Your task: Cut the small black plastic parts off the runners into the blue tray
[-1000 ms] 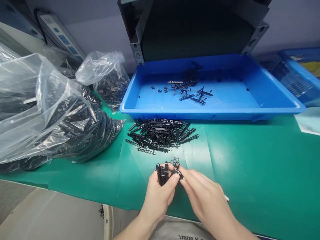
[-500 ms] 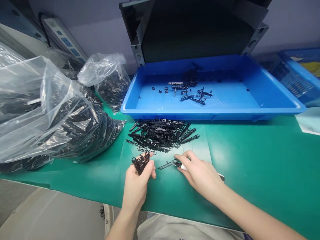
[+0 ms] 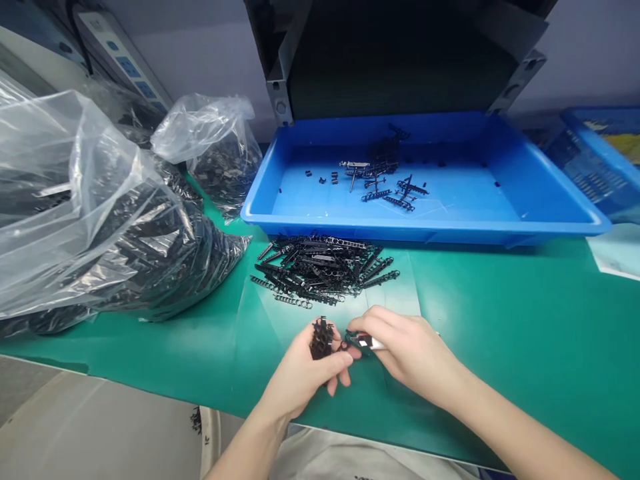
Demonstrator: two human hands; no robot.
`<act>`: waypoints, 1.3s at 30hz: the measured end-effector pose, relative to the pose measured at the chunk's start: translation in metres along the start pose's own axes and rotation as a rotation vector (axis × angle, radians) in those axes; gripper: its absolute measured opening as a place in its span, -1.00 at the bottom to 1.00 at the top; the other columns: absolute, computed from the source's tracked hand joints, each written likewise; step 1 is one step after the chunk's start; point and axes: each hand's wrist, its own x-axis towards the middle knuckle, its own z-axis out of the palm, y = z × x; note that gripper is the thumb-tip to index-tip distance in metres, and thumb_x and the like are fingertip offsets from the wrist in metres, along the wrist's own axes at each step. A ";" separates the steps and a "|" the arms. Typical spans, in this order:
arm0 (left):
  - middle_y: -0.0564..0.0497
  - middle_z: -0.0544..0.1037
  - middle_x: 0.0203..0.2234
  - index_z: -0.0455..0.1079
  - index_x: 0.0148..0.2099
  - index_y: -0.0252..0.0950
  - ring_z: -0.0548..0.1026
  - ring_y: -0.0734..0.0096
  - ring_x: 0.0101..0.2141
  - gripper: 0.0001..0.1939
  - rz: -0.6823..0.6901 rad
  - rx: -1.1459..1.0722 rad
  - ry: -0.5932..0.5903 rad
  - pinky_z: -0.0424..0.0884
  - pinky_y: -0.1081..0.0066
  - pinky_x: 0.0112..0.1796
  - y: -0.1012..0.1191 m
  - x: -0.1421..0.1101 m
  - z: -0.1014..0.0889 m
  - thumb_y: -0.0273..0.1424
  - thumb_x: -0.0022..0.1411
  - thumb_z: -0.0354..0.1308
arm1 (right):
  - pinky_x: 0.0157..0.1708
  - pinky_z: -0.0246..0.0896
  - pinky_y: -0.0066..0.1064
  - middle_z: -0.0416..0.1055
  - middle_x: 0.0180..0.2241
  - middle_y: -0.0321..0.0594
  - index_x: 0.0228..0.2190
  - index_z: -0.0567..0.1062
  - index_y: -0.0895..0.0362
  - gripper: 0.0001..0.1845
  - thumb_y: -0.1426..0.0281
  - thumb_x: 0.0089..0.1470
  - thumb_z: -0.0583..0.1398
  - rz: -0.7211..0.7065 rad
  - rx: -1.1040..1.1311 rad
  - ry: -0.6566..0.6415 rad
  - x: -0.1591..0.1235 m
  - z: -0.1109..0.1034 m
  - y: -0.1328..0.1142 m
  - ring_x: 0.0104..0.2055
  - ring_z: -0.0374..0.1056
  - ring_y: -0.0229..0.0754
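Note:
A bundle of small black plastic parts (image 3: 321,339) is gripped in my left hand (image 3: 310,373), with its fingers closed round it and the thumb reaching right. Close beside it, my right hand (image 3: 407,343) is closed on a white-and-black tool (image 3: 367,341) whose kind I cannot make out. The tool's dark front end meets a black piece by my left fingertips; whether it grips that piece is unclear. Beyond both hands, a pile of black ladder-like plastic strips (image 3: 325,267) lies on the green tabletop (image 3: 475,320).
Behind the pile stands a blue tray (image 3: 425,227) holding some black strips and small bits. Clear plastic bags (image 3: 125,253) full of black parts take up the left side. A dark metal-bracketed panel (image 3: 400,60) overhangs the tray. Below the table edge is a pale round bin (image 3: 115,427).
My left hand has moved right with its bundle, up to my right hand. The single strip that lay at the tool's tip on the table is now between the hands.

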 end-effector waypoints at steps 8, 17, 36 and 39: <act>0.19 0.34 -0.77 0.22 -0.29 -0.36 0.14 0.73 -0.79 -0.81 0.064 -0.046 0.062 0.05 0.64 -0.70 -0.005 0.000 0.007 -0.39 0.07 0.14 | -0.29 0.30 -0.24 0.41 -0.17 -0.14 -0.05 0.27 0.12 -0.68 0.34 0.17 -0.06 0.245 0.144 0.016 -0.018 0.012 -0.010 -0.16 0.35 -0.09; 0.22 0.29 -0.80 0.21 -0.28 -0.34 0.13 0.72 -0.78 -0.83 0.085 -0.075 0.065 0.01 0.64 -0.71 -0.008 -0.002 0.009 -0.43 0.09 0.14 | -0.40 0.28 -0.27 0.42 -0.24 -0.19 0.02 0.25 0.13 -0.62 0.44 0.19 -0.10 0.117 0.120 -0.013 -0.024 0.015 -0.017 -0.26 0.31 -0.10; 0.27 0.12 -0.85 0.16 -0.34 -0.28 0.01 0.65 -0.76 -0.81 0.030 -0.040 0.219 -0.08 0.60 -0.72 -0.009 -0.008 0.022 -0.30 0.07 0.08 | -0.59 0.17 -0.43 0.45 -0.39 -0.17 -0.06 0.30 0.20 -0.66 0.44 0.20 -0.12 0.085 -0.003 0.255 -0.022 0.032 -0.026 -0.39 0.36 -0.17; 0.21 0.22 -0.76 0.20 -0.28 -0.26 0.12 0.58 -0.73 -0.83 0.087 0.191 0.297 0.08 0.56 -0.68 -0.005 -0.008 0.010 -0.30 0.10 0.04 | -0.56 0.21 -0.42 0.45 -0.39 -0.18 -0.06 0.29 0.19 -0.67 0.44 0.20 -0.12 0.088 0.011 0.280 -0.022 0.032 -0.025 -0.39 0.38 -0.19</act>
